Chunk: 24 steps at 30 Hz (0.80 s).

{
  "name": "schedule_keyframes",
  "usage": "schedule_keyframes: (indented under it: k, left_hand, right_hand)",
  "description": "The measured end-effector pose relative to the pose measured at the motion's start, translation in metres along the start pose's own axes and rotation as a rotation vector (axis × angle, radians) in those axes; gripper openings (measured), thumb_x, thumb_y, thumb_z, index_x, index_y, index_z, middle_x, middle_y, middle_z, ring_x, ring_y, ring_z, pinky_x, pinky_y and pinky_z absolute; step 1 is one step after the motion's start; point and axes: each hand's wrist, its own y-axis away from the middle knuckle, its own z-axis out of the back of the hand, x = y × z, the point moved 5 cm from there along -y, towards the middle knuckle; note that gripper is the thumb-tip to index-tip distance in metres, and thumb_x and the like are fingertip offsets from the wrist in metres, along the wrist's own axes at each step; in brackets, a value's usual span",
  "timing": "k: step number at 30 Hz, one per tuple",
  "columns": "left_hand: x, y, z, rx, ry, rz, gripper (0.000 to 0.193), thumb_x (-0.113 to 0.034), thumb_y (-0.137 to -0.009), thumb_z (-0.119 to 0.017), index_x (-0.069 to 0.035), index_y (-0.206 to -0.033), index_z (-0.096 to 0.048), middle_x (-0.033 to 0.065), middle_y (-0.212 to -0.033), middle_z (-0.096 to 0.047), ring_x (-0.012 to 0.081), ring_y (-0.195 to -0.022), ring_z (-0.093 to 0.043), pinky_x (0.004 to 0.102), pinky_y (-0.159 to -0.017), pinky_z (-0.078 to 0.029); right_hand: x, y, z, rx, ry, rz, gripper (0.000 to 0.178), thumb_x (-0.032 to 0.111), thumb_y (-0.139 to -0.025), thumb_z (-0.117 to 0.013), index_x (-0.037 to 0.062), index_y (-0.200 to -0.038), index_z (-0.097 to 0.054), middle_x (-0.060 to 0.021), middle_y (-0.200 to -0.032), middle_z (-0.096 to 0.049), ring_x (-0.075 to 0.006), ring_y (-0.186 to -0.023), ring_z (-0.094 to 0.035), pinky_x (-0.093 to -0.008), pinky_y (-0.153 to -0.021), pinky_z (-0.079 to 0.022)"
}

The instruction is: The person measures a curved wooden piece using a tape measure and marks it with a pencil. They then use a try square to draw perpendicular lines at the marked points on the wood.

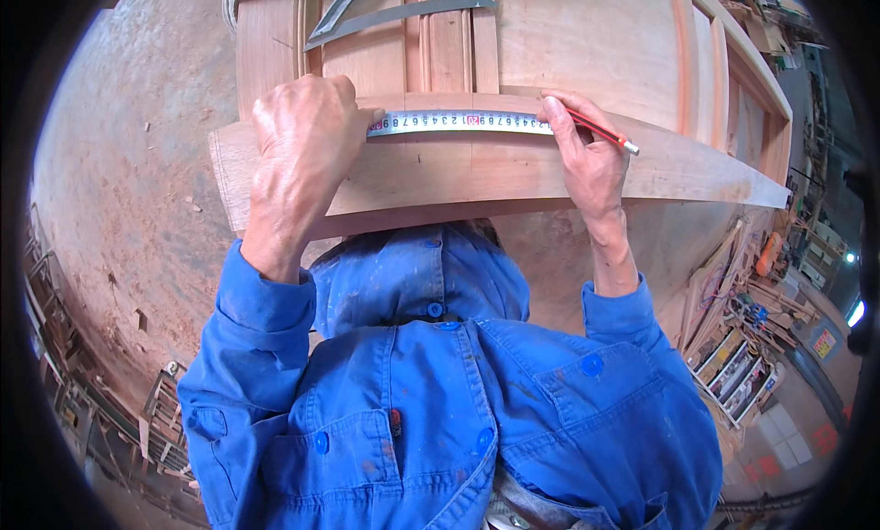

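A white tape measure [458, 123] stretches across a long wooden board [440, 168] lying in front of me. My left hand [302, 145] is closed at the tape's left end, thumb and fingers on it; whatever else sits inside that grip is hidden. At the tape's right end, my right hand [591, 159] pinches a red pencil [600, 129], its pale end pointing right. The right thumb and fingers also meet the tape's edge. Beyond the board lies a panelled wooden piece [587, 44] with mouldings. A metal triangle square [403, 15] rests on it at the far side.
Sawdust and small chips dot the concrete floor [137, 182] to the left. Wooden pieces and a rack [738, 379] stand at the right. More timber frames [165, 420] are at the lower left. The board's narrow right end [775, 196] juts outward.
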Motion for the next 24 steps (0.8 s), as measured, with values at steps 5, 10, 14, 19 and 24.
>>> schedule_keyframes:
  k: [5,10,14,19,24]
  left_hand:
    - [0.002,0.002,0.002,-0.033,0.002,0.000,0.056,-0.054,-0.090,-0.075,0.000,-0.078,-0.078,0.0204,-0.067,-0.070,0.0360,-0.066,-0.073,0.0468,-0.062,-0.055]
    - [0.009,0.010,0.006,0.068,0.067,0.008,0.047,-0.044,-0.087,-0.080,0.002,-0.083,-0.078,0.0243,-0.069,-0.069,0.0348,-0.064,-0.072,0.0437,-0.059,-0.052]
    - [0.022,0.036,0.010,0.325,0.397,0.062,0.048,-0.045,-0.087,-0.081,0.003,-0.086,-0.078,0.0249,-0.071,-0.068,0.0367,-0.065,-0.071,0.0443,-0.061,-0.053]
    - [-0.014,0.024,0.026,0.047,0.522,-0.215,0.044,-0.037,-0.094,-0.077,-0.002,-0.122,-0.072,0.0166,-0.076,-0.071,0.0240,-0.067,-0.068,0.0380,-0.064,-0.053]
    - [-0.151,-0.068,0.045,-0.216,0.356,-0.480,0.036,-0.043,-0.102,-0.066,-0.008,-0.095,-0.071,0.0158,-0.072,-0.069,0.0344,-0.066,-0.071,0.0460,-0.055,-0.054]
  right_hand:
    - [-0.002,-0.005,0.000,0.042,-0.012,-0.024,0.021,0.016,-0.098,-0.075,0.0023,-0.114,-0.075,-0.0127,-0.094,-0.078,-0.0210,-0.085,-0.075,-0.0320,-0.076,-0.058]
    - [0.002,0.002,0.000,0.091,0.442,0.480,0.029,0.014,-0.085,-0.083,0.0068,-0.111,-0.076,-0.0110,-0.107,-0.074,-0.0297,-0.097,-0.070,-0.0388,-0.080,-0.058]
    - [0.001,0.014,0.011,0.137,0.355,0.532,0.028,0.011,-0.078,-0.087,0.0080,-0.104,-0.077,-0.0089,-0.100,-0.073,-0.0284,-0.091,-0.069,-0.0395,-0.077,-0.057]
    - [0.034,-0.011,0.052,0.131,0.359,0.518,0.028,0.004,-0.074,-0.087,0.0098,-0.099,-0.078,-0.0076,-0.089,-0.070,-0.0259,-0.082,-0.067,-0.0391,-0.067,-0.056]
    - [0.064,-0.035,0.084,-0.142,0.432,0.521,0.036,0.000,-0.086,-0.077,0.0044,-0.122,-0.073,-0.0142,-0.116,-0.074,-0.0315,-0.104,-0.071,-0.0418,-0.090,-0.057]
